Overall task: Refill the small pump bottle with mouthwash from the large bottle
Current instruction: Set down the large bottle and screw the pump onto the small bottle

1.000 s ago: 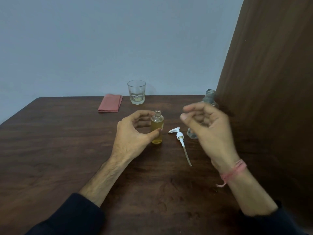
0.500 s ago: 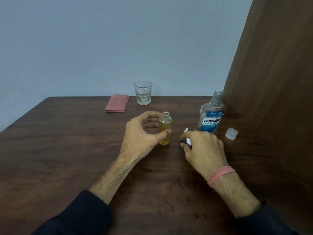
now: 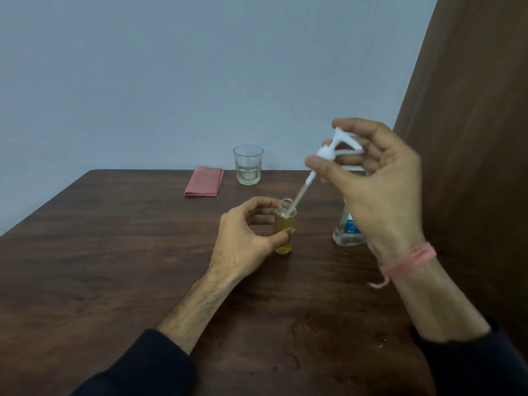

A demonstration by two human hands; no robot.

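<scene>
Left hand (image 3: 245, 235) grips the small bottle (image 3: 285, 228), thumb on its front and fingers curled behind; bottle upright on the wooden table (image 3: 114, 267), open-necked, holding amber liquid. Right hand (image 3: 371, 190), raised above the table, pinches the white pump head (image 3: 331, 148). Pump held tilted, its dip tube (image 3: 298, 197) slanting down-left, tip at the bottle neck. Large mouthwash bottle (image 3: 347, 232) stands behind the right hand, mostly hidden. Far edge: empty drinking glass (image 3: 248, 168) beside a folded pink cloth (image 3: 204, 182).
</scene>
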